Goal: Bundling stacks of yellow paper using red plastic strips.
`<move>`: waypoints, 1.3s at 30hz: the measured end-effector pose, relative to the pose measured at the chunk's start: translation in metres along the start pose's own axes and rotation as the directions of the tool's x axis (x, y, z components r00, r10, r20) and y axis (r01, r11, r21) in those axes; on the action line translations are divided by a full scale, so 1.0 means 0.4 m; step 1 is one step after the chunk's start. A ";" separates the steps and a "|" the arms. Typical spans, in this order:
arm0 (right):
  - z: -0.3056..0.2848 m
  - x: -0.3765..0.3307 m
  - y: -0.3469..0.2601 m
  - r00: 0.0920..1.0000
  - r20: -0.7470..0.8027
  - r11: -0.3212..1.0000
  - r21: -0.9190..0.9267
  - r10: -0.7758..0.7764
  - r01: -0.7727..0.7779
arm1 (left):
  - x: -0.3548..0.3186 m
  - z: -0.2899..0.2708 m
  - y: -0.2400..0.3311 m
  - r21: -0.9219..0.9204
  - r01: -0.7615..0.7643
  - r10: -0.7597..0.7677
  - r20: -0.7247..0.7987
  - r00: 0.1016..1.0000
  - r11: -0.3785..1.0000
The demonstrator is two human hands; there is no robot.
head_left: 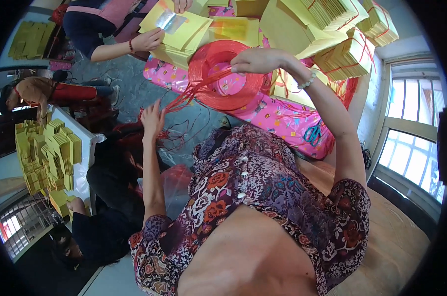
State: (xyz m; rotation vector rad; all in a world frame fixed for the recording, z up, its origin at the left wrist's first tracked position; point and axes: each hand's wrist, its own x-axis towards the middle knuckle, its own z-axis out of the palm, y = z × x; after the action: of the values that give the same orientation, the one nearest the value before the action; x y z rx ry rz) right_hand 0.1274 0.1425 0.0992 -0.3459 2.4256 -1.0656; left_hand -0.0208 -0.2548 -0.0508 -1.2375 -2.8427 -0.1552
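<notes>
Resting curled on the red string reel, the right hand is steadying it while the open left hand is drawing out light, limp, slippery strands, probably best pinched near their ends

The large red spool of plastic string is partly covered by the right hand, whose fingertips are hidden behind its rim. The tall stacks of yellow paper sheets tied with red string are cut off at the top edge. Whether the left hand grips the loose red strands cannot be told.
</notes>
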 end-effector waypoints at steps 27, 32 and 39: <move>0.031 -0.128 0.102 0.977 0.045 0.917 0.340 0.207 -0.210 | 0.181 -0.215 0.236 -0.531 -0.110 0.225 0.157 0.962 0.840; 0.055 -0.063 0.044 0.991 -0.108 0.997 0.017 0.082 -0.081 | 0.211 -0.248 0.323 -0.216 -0.558 0.543 -0.132 0.830 0.801; 0.032 -0.027 -0.038 0.995 -0.095 0.997 -0.070 0.034 -0.040 | 0.245 -0.289 0.567 -0.742 -0.118 0.381 0.196 0.903 0.660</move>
State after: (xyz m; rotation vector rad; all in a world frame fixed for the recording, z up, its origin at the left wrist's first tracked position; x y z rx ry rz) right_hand 0.1439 0.1288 0.1063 -0.2792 2.5485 -1.0010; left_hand 0.0779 -0.0421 0.0889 -1.9434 -2.9052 -1.2811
